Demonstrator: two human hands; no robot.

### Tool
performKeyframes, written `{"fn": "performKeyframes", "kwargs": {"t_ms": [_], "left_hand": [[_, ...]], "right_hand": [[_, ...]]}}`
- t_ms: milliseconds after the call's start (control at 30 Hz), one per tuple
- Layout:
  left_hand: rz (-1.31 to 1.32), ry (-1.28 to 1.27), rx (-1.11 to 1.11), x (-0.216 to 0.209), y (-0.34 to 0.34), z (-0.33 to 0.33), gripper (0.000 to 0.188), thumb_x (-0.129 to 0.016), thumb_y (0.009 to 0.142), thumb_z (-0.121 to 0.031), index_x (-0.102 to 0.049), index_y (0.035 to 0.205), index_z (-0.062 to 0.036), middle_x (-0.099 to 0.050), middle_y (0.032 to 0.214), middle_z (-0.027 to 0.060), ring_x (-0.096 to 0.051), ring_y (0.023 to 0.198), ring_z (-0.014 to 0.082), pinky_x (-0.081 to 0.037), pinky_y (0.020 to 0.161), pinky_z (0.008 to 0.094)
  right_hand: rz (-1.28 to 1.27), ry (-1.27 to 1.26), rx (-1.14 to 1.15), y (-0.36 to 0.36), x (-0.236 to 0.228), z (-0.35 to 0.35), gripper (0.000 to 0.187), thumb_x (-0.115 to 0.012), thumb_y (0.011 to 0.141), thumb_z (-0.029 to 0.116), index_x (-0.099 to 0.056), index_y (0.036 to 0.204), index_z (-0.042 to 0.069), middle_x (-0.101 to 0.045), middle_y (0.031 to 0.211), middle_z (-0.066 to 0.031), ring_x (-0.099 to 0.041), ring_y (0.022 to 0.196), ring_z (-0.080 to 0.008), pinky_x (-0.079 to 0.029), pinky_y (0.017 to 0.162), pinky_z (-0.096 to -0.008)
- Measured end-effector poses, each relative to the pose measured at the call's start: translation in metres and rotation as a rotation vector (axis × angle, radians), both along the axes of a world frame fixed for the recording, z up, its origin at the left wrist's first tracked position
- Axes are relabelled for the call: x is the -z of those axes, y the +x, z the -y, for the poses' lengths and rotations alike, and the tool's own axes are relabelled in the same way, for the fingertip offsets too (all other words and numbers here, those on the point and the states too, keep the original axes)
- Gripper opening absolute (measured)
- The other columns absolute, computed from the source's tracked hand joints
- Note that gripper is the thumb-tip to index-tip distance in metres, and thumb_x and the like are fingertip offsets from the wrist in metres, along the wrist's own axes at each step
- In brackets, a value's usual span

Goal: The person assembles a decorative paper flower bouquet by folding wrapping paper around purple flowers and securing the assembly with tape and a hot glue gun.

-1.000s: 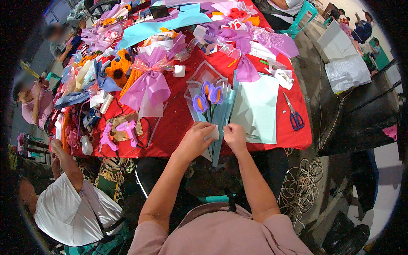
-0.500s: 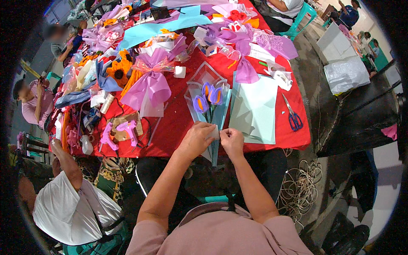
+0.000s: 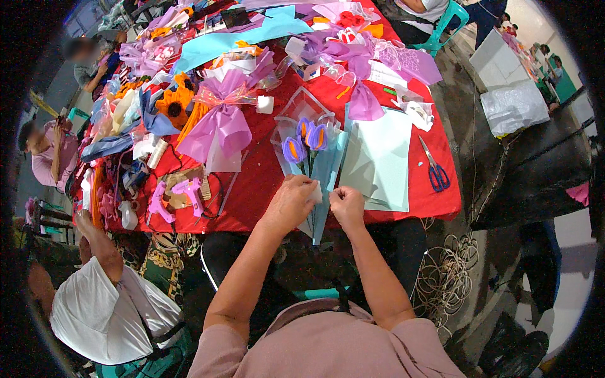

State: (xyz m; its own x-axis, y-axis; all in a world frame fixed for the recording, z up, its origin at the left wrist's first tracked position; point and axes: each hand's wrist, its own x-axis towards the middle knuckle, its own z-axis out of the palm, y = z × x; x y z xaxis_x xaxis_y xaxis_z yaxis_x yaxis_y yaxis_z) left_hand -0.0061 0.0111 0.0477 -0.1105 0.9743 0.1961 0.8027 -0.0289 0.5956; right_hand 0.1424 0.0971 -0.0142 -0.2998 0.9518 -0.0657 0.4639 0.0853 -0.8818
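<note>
My left hand [image 3: 291,201], below fuzzy purple tulips [image 3: 314,138] lying over the red tablecloth [image 3: 252,189], pinches a small white piece [image 3: 316,194], and if that grip slips, the pale-blue wrapping [image 3: 333,154] could skew beside my right hand [image 3: 347,205], fingertips pressed together, whether on anything I cannot tell.

The left hand [image 3: 292,203] holds a small white piece [image 3: 316,193] over the lower part of a wrapped bouquet [image 3: 303,143] of purple and orange flowers, while the right hand [image 3: 346,205] sits just beside it, fingers drawn together; whether they grip anything is too small to tell. On the red-covered worktop [image 3: 255,189], pale green sheets [image 3: 378,157] and scissors [image 3: 438,178] lie to the right, two pink glue guns [image 3: 190,193] to the left.
</note>
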Motion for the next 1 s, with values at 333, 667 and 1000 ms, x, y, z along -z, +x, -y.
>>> {"fn": "performKeyframes", "kwargs": {"t_ms": [333,667,1000], "left_hand": [[-0.009,0.006,0.015,-0.001,0.003,-0.001,0.041,-0.071,0.074,-0.01,-0.065,0.113,0.0012,-0.062,0.112,0.0197,-0.056,0.108,0.0375,-0.045,0.096,0.0431],[-0.033,-0.014,-0.008,0.012,0.004,-0.005,0.034,-0.066,0.077,-0.011,-0.067,0.109,0.0006,-0.062,0.108,0.0176,-0.058,0.102,0.036,-0.048,0.092,0.0423],[-0.004,0.03,-0.019,0.013,0.005,-0.004,0.036,-0.066,0.076,-0.009,-0.066,0.11,0.0003,-0.065,0.107,0.0181,-0.059,0.102,0.0359,-0.049,0.09,0.0429]], "right_hand": [[0.005,0.017,-0.015,-0.001,0.004,0.001,0.018,-0.064,0.076,0.017,-0.067,0.073,-0.001,-0.066,0.072,-0.0198,-0.066,0.067,-0.0358,-0.05,0.065,-0.0435],[0.003,0.167,-0.051,-0.006,-0.002,0.005,0.016,-0.064,0.079,0.013,-0.067,0.075,-0.003,-0.064,0.064,-0.0165,-0.063,0.059,-0.026,-0.047,0.058,-0.0375],[-0.018,0.173,-0.012,-0.008,-0.014,0.017,0.017,-0.065,0.078,0.015,-0.068,0.075,-0.002,-0.064,0.065,-0.02,-0.065,0.061,-0.0353,-0.049,0.059,-0.0429]]}}
